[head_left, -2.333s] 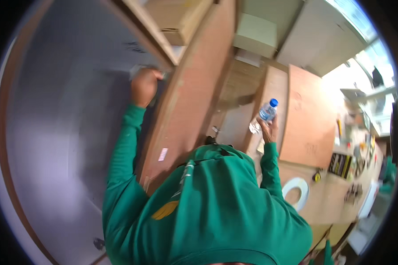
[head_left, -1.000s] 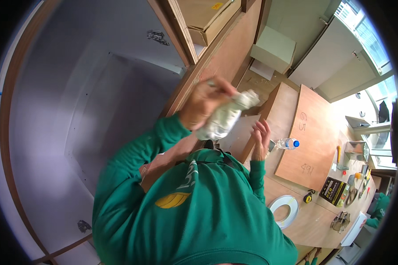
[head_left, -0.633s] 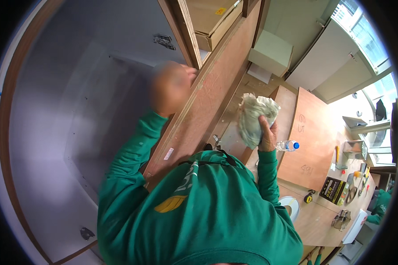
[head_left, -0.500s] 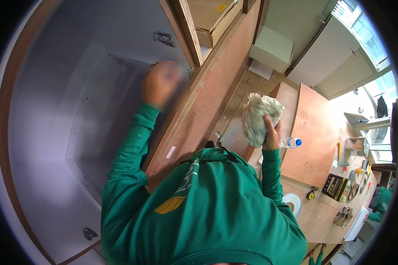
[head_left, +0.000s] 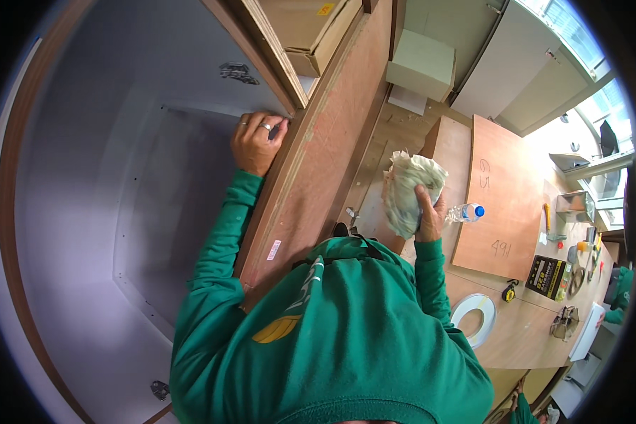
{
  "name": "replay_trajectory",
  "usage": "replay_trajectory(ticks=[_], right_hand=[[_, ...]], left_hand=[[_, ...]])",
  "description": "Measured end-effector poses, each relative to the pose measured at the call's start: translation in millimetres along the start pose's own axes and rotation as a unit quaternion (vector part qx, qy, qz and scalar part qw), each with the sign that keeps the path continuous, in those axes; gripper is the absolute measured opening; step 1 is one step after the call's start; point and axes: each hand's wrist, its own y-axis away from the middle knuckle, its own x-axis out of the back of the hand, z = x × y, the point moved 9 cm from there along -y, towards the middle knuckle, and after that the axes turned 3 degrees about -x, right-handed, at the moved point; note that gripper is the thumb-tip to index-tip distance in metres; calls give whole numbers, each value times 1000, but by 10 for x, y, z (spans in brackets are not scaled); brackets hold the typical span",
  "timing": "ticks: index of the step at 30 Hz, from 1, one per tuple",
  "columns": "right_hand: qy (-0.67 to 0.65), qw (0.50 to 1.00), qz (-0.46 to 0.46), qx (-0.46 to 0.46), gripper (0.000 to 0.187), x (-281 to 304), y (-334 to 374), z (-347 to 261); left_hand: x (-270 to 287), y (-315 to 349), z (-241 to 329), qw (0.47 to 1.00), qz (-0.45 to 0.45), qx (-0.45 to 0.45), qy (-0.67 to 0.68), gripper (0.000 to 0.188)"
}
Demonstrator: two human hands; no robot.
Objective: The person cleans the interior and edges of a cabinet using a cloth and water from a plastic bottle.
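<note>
My left hand (head_left: 256, 146), with rings on it, is closed, its knuckles up against the wooden front edge of a cabinet with a pale inside (head_left: 169, 191). A small dark patch shows between thumb and fingers; what it is, I cannot make out. In my right hand (head_left: 431, 215) is a crumpled, whitish-green cloth (head_left: 411, 187), held out over the floor to the right. The thumb lies across its near side, and the other fingers are mostly hidden behind it.
Metal hinges (head_left: 239, 73) sit on the cabinet's inner face. A cardboard box (head_left: 307, 32) rests in the upper compartment. To the right are a bottle (head_left: 466, 213), a wood panel (head_left: 502, 205), a white ring-shaped roll (head_left: 484, 314), a tape measure (head_left: 509, 290) and a dark box (head_left: 546, 276) on the worktop.
My left hand, blurred by motion before, now shows sharply at the cabinet edge. The right hand keeps the cloth in nearly the same place. The whole view has shifted slightly.
</note>
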Motion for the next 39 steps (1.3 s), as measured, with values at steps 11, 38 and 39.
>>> replay_trajectory(ticks=[11,38,39], right_hand=[[38,999,-18,21,50,-120,-36,-93],[-24,999,-30,-9,42,34,64,-141],[-27,999,-25,-18,41,74,74,-113]], left_hand=[[-124,49,-406,929,-7,206,307,7],[-541,-346,1165,858,-365,143,331,17],[-563,-304,1180,856,-389,148,306,19]])
